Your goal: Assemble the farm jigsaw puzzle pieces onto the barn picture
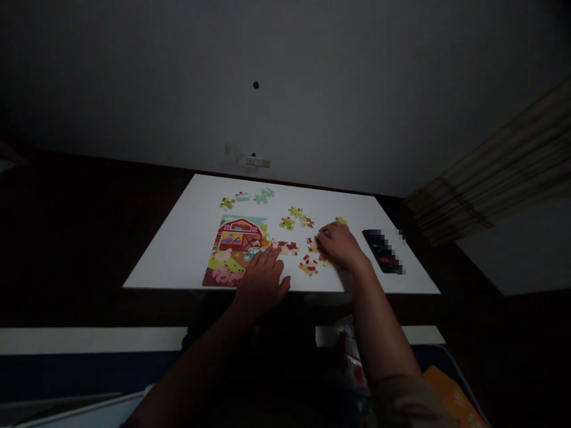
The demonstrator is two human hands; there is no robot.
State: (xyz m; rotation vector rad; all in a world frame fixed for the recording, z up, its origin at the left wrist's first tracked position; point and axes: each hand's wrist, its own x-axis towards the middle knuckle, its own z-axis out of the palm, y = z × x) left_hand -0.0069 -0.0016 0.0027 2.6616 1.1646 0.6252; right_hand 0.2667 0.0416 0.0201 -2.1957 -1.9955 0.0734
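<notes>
My left hand [263,274] lies flat with its fingers stretched out over the right side of a farm puzzle [229,255]. The puzzle picture shows a red barn, a hen and pink pigs. Just beyond those fingertips is a brown-and-white cow piece [289,248]. My right hand [339,242] is closed, its fingertips bent down onto a puzzle piece [311,244] with brown patches. Part of that piece is hidden under the fingers. Below it lies another cow-patterned piece [307,266]. A yellow-green piece [341,220] shows behind the right knuckles.
Green and orange pieces [295,211] lie mid-table, and pale blue pieces [261,199] farther back on the left. At the right of the white table [165,249] is a dark phone-like object [379,249], partly pixelated. A wall with a socket [257,161] stands behind.
</notes>
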